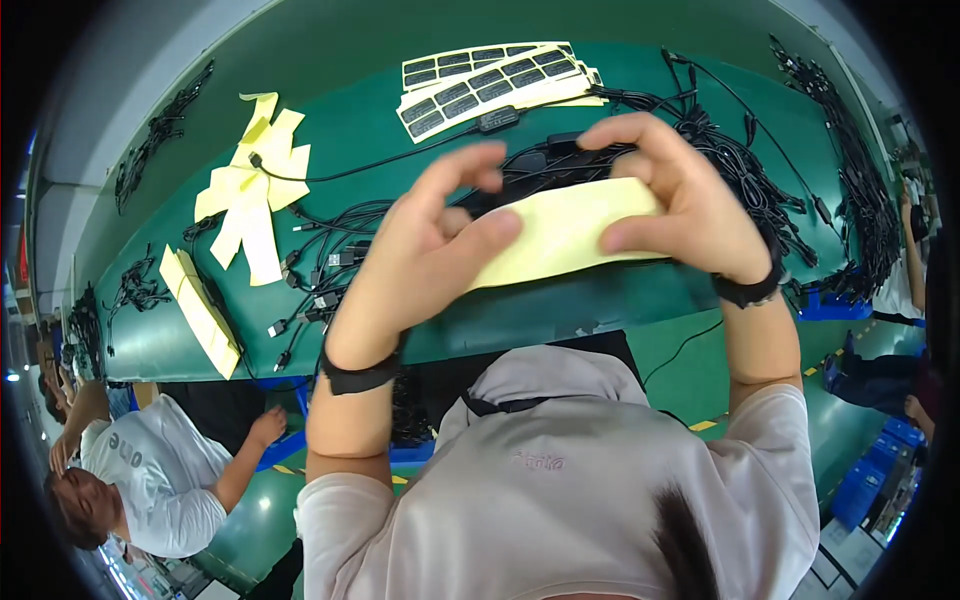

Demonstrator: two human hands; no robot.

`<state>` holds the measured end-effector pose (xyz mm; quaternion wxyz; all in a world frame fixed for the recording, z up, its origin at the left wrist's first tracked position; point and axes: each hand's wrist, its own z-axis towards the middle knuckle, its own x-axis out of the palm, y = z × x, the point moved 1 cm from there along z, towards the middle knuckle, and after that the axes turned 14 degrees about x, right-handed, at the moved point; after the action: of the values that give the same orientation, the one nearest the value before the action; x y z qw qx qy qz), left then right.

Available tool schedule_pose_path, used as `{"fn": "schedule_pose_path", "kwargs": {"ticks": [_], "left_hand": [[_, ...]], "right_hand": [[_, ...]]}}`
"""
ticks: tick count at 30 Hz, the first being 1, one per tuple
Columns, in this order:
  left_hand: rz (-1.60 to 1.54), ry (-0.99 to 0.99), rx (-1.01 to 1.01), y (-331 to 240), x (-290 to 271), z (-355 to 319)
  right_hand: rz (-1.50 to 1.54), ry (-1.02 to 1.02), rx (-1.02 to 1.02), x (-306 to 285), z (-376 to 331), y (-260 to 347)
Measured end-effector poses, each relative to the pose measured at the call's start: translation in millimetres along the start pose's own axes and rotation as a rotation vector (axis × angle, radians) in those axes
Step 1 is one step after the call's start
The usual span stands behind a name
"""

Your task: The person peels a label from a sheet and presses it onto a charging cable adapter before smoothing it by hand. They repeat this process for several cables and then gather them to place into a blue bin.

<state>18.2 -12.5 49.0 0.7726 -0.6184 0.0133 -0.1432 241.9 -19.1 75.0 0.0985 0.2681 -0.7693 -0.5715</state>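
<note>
A pale yellow sticker backing strip [565, 228] is stretched between my two hands, its plain side up. My left hand [432, 240] pinches its left end, thumb on top. At the right end, my right hand [688, 208] grips it the same way, with the index finger raised. Below and beyond the strip lies a bundle of black USB cables [345, 225], partly hidden by my hands. One cable with a black inline box [497, 120] stretches across to the left. Sheets of black labels [490, 90] lie at the far side.
Crumpled yellow strips [255, 195] are scattered on the green table [290, 345] at left, near a stack of yellow sheets [200, 312]. More black cables [850, 190] pile up along the right edge. A person in a white shirt [165, 470] is at lower left.
</note>
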Motion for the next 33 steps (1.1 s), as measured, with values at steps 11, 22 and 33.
{"fn": "schedule_pose_path", "kwargs": {"ticks": [11, 22, 33], "left_hand": [[0.178, 0.387, -0.278, 14, -23, -12], [0.766, 0.522, 0.232, 0, -8, -27], [0.238, 0.611, -0.323, -23, -40, -4]], "right_hand": [[-0.773, -0.048, -0.103, -12, -20, -4], [-0.428, -0.052, 0.243, 50, 3, -32], [-0.813, -0.636, -0.196, -34, -50, 27]]}}
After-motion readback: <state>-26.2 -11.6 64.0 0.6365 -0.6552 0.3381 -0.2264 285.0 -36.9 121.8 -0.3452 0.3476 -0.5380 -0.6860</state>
